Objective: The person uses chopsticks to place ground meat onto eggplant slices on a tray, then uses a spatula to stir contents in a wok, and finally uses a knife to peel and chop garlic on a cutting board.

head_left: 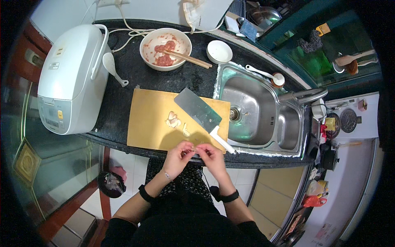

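Observation:
My left hand (179,158) and my right hand (211,157) meet over the near edge of a yellow cutting board (148,111). Fingertips of both are pinched together around something pale and too small to make out. Just beyond them on the board lie several garlic cloves (173,121) in their skins, with a few paler pieces (186,131) beside them that look like garlic. A cleaver (198,108) rests diagonally on the right part of the board, its white handle sticking out over the near right corner, close to my right hand.
Behind the board stands a white bowl (147,46) of minced meat with chopsticks (187,58) in it, beside a small white bowl (219,52). A white rice cooker (70,78) with a rice paddle (112,68) is at left. The steel sink (251,111) adjoins the board's right.

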`<state>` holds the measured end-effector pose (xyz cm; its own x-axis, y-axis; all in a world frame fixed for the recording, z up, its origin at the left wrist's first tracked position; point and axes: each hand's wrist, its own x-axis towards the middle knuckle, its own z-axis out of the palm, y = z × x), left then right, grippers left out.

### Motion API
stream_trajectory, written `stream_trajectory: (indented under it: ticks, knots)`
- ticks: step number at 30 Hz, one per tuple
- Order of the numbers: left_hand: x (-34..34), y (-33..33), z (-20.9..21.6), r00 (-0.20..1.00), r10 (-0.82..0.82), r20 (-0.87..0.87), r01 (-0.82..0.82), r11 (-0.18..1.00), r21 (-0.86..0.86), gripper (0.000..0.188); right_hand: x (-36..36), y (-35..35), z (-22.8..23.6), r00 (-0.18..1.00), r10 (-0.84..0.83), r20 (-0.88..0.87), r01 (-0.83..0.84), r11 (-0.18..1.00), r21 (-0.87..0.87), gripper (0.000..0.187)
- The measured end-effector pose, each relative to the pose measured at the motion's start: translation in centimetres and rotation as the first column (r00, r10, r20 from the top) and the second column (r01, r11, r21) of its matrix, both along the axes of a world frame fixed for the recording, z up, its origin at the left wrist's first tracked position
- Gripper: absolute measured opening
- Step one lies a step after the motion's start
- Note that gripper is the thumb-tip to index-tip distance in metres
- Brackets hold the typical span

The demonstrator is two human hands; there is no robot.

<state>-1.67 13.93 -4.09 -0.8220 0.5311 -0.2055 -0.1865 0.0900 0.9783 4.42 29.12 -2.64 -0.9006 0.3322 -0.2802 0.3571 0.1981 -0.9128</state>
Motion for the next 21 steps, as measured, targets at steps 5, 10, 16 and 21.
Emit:
stream_trajectory:
  ticks: [5, 10, 16, 21]
  knots:
    - [-3.8, -0.7, 0.2, 0.943, 0.138, -0.302, -0.223, 0.937, -0.269, 0.029, 2.0, 8.7, 0.9, 0.929, -0.368, -0.02, 0.367, 0.929, -0.049, 0.024]
    - [-7.3, -0.9, 0.0, 0.725, -0.07, -0.685, -0.31, 0.855, -0.416, 0.018, 3.2, 13.8, -0.5, 0.985, -0.164, 0.056, -0.014, 0.246, 0.969, 0.027]
    - [-8.3, -0.6, -1.7, 0.747, -0.034, -0.664, -0.319, 0.858, -0.403, 0.009, 1.9, 11.2, 0.2, 0.96, -0.211, -0.185, 0.275, 0.573, 0.772, 0.024]
    - [-8.1, -0.5, -1.8, 0.832, 0.208, -0.514, -0.321, 0.937, -0.139, 0.004, -1.9, 6.4, 1.5, 0.956, -0.134, -0.261, 0.274, 0.727, 0.63, 0.014]
